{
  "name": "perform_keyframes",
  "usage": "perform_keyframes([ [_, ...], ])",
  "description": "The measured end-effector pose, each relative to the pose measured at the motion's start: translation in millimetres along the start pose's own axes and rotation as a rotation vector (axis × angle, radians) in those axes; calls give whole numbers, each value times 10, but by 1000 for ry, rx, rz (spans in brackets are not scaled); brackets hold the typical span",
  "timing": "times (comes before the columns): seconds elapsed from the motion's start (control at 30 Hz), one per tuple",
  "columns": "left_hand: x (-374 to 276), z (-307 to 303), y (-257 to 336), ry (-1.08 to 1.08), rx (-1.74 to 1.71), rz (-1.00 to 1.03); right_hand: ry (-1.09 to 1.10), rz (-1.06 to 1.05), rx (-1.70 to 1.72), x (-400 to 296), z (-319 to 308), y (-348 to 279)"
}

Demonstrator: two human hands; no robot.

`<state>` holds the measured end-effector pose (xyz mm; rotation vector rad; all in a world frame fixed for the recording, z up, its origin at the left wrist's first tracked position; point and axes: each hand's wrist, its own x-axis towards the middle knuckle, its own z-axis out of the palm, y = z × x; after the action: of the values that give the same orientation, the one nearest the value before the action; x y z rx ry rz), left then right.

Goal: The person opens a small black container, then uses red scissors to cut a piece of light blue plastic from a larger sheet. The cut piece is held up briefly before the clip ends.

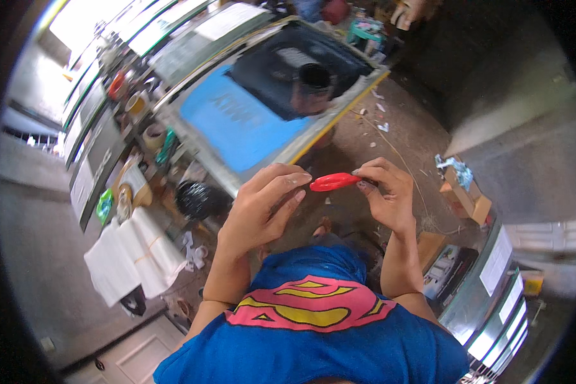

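Note:
Between my hands is a small, glossy red object, elongated; its exact kind cannot be told. My right hand pinches its right end between thumb and fingers. My left hand is at its left end, thumb and fingers apart, with a small gap to the object. Beyond the hands lies a framed printing screen with a blue area bearing blurred lettering and a black area. A dark-mouthed, clear container stands over the black part.
Rolls of tape and assorted items crowd the left side. A black plastic bag is below the screen, and white cloth or sheeting hangs at lower left. An open cardboard box sits on the floor at right. Another person's hand shows at top.

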<state>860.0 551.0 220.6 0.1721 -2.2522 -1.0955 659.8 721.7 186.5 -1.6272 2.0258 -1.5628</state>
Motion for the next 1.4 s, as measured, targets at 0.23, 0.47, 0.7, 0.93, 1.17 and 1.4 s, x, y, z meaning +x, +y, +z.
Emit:
perform_keyframes([
  [0.23, 1041, 1312, -12, -78, 3, 54, 110, 106, -125, -165, -1316, 762],
  [0.47, 1981, 2228, -164, -159, 1, 24, 206, 190, -104, -125, -2118, 1606],
  [0.7, 3057, 3157, -716, -27, 26, 169, 195, 165, -127, 446, -2912, 2676],
  [0.93, 4398, 3897, -1036, -15, -8, -143, 132, 104, -151, 1537, -3816, 3652],
  [1.17, 5493, 4259, -1318, 163, -11, -23, 129, 25, -143, 2457, -4312, 4550],
  [1.4, 6307, 4389, -1891, 301, 61, -209, -6, 54, -17, 3566, -4428, 5437],
])
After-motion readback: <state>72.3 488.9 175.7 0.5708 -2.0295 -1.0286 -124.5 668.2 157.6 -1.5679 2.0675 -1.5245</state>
